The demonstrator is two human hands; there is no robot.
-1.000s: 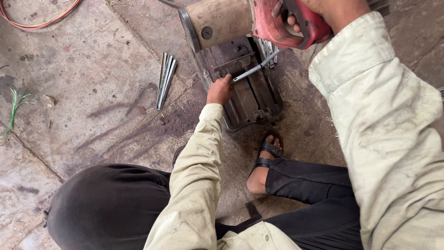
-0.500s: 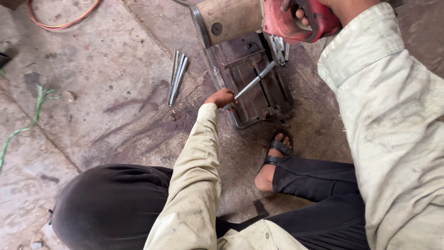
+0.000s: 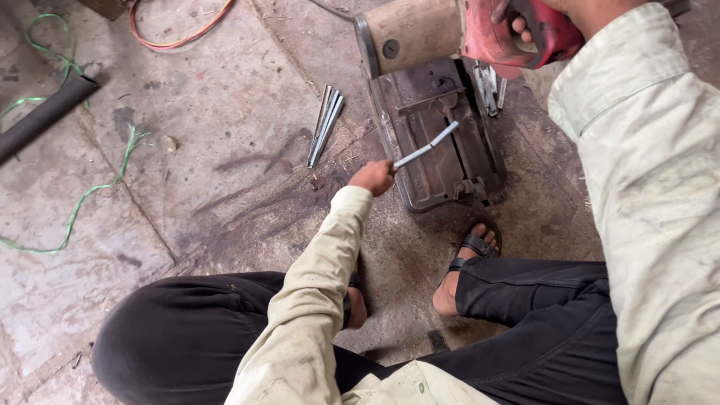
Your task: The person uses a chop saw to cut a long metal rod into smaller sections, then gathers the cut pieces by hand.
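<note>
Left hand [image 3: 373, 177]: closed around the near end of a short grey metal strip [image 3: 426, 148], at the front left corner of the saw base. The strip runs up and to the right from the fist and lies across the dark metal base [image 3: 442, 184] of a chop saw, its far end over the middle of the base.

Right hand [image 3: 517, 16]: at the top edge of the view, fingers wrapped around the red handle [image 3: 547, 41] of the saw, partly cut off by the frame. Beside it, to the left, the saw's tan cylindrical motor housing [image 3: 416, 30] hangs over the back of the base.

Cut pieces, lot one: a small bundle of grey strips [image 3: 325, 125] on the concrete floor [image 3: 225, 97], left of the base and apart from it, with bare floor between the two.

Cut pieces, lot two: several short strips [image 3: 491, 84] at the right rear of the base, under the handle.

Floor edges: green wire [image 3: 82, 199] looping at the left; an orange cable [image 3: 176, 34] at the top; a dark pipe [image 3: 41, 116] at the far left edge.

Near side: the person's dark-trousered knees and a sandalled foot [image 3: 465, 262] just in front of the base's near edge. Most open floor lies to the left.
</note>
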